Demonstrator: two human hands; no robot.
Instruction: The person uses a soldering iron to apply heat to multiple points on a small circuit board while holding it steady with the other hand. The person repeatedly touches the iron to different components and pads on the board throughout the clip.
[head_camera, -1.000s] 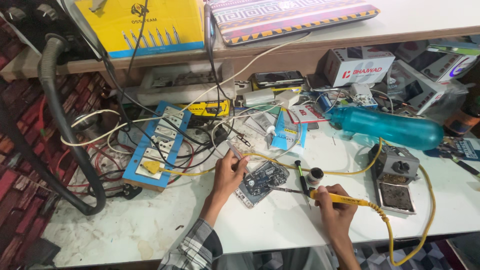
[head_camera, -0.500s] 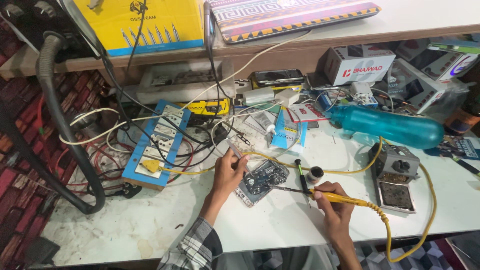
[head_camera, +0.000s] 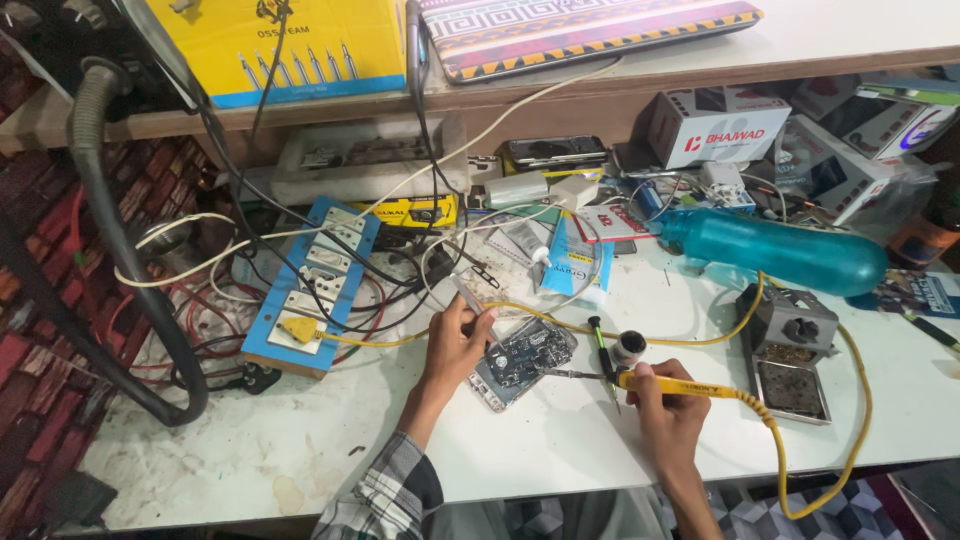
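Head view: white worktable (head_camera: 560, 470), bare along its near edge. Opened phone with its dark circuit board exposed (head_camera: 520, 360) lies mid-table. My left hand (head_camera: 455, 345) pinches thin metal tweezers (head_camera: 470, 298) at its left edge; my right hand (head_camera: 668, 415) grips a yellow-handled soldering iron (head_camera: 665, 384), tip at its right edge.

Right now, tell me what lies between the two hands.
In the head view, the opened phone lies between the left hand and the right hand, with the soldering iron tip reaching toward it.
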